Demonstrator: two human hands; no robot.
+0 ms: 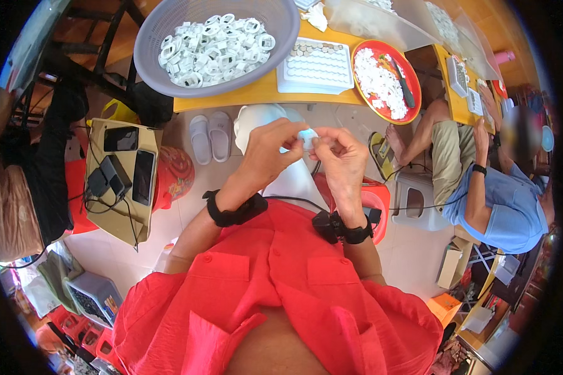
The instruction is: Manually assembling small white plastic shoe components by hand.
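Note:
Close together in front of my chest, my left hand [269,150] and my right hand [341,156] pinch a small pale round plastic piece [307,138] between their fingertips. My left fingers grip its left side, and the right thumb and fingertips hold its right side. Its finer details are too bright and small to tell. Beyond my hands, a grey basin [151,62] holds a heap of white ring-shaped plastic parts [216,50]. Beside it lies a stack of white trays [316,80], with small round pieces along the top one's far row.
A red round plate [413,62] bears white bits and a black-handled tool [406,90]. The yellow table [200,105] ends just beyond my hands. On the left, a cardboard box [100,209] holds phones and cables. At right, a person in a blue shirt [507,206] works at another table.

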